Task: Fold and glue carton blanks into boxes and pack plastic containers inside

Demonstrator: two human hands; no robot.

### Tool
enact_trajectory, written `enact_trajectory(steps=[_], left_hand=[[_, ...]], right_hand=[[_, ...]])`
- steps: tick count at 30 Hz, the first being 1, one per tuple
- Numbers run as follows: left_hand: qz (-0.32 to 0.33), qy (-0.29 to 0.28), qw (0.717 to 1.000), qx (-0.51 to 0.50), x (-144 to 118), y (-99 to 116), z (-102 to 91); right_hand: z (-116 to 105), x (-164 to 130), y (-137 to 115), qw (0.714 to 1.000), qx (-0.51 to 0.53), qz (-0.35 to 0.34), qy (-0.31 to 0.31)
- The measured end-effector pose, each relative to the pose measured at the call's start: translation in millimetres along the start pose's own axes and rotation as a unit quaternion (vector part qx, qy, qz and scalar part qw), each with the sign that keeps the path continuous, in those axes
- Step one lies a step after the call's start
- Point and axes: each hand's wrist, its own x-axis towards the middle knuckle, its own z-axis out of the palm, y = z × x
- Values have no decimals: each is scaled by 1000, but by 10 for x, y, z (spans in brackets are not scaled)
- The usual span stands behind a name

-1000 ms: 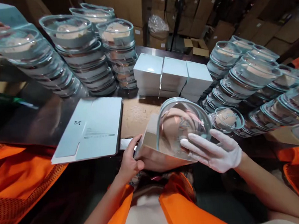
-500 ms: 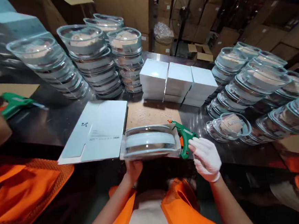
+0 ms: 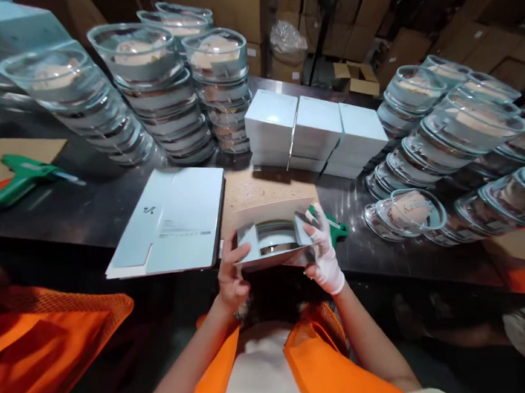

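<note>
A pale blue carton [image 3: 264, 217] lies at the table's near edge with its end open toward me. A glass bowl [image 3: 272, 239] shows inside it. My bare left hand [image 3: 231, 277] grips the carton's left end flap. My gloved right hand [image 3: 322, 249] holds the right end flap folded inward. A green glue gun [image 3: 335, 227] lies just behind my right hand, partly hidden by it. A brown cardboard pad [image 3: 262, 190] sits under the carton.
Flat unfolded cartons [image 3: 173, 218] lie to the left. Closed white boxes [image 3: 316, 132] stand behind. Stacks of glass bowls rise at the back left [image 3: 158, 89] and lean at the right [image 3: 448, 133]. A second green glue gun [image 3: 15, 176] lies far left. Orange vests flank me.
My right hand left the glue gun and came onto the carton's right flap. My left hand shifted up onto the left flap. Both side flaps are folding in over the bowl.
</note>
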Motion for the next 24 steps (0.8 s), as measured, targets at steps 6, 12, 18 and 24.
enact_trajectory(steps=[6, 12, 18, 24], left_hand=[[12, 35, 997, -69, 239, 258, 86], [90, -7, 995, 39, 354, 257, 26], [129, -30, 988, 76, 341, 153, -83], [177, -12, 980, 93, 344, 159, 3]], right_hand=[[424, 191, -186, 968, 142, 125, 164], [271, 252, -268, 972, 127, 143, 140], [-430, -9, -89, 859, -359, 351, 102], [-537, 8, 140, 814, -306, 489, 64]])
